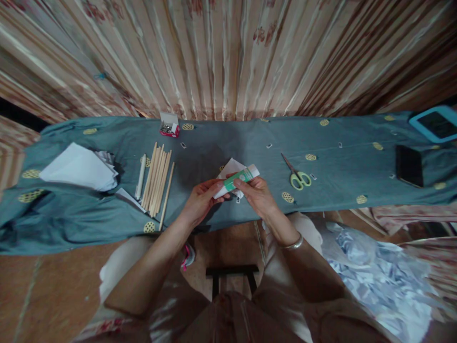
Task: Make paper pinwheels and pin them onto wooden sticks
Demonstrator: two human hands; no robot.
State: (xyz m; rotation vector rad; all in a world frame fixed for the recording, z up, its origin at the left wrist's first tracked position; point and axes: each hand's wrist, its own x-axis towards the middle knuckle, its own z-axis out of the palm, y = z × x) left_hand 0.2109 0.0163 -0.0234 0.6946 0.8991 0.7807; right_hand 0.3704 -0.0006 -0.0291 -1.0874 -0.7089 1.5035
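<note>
Both of my hands hold a white-and-green tube point(233, 181) above the near part of the table, tilted up to the right. My left hand point(202, 202) is closed around its lower left end. My right hand point(260, 194) grips it towards the upper right end, thumb on the green band. Behind the tube shows a piece of white paper point(232, 165), partly covered by the tube and fingers; I cannot tell whether it lies on the cloth or is held. Right of my hands lie scissors point(299, 179) with pale green handles, blades pointing away.
Several wooden sticks point(157, 178) lie left of my hands, beside a white stick-like object point(141, 176). Stacked white paper point(76, 166) is at far left. A small open box point(169, 126) of metal bits stands behind. A black phone point(409, 166) and blue-framed device point(437, 124) lie right.
</note>
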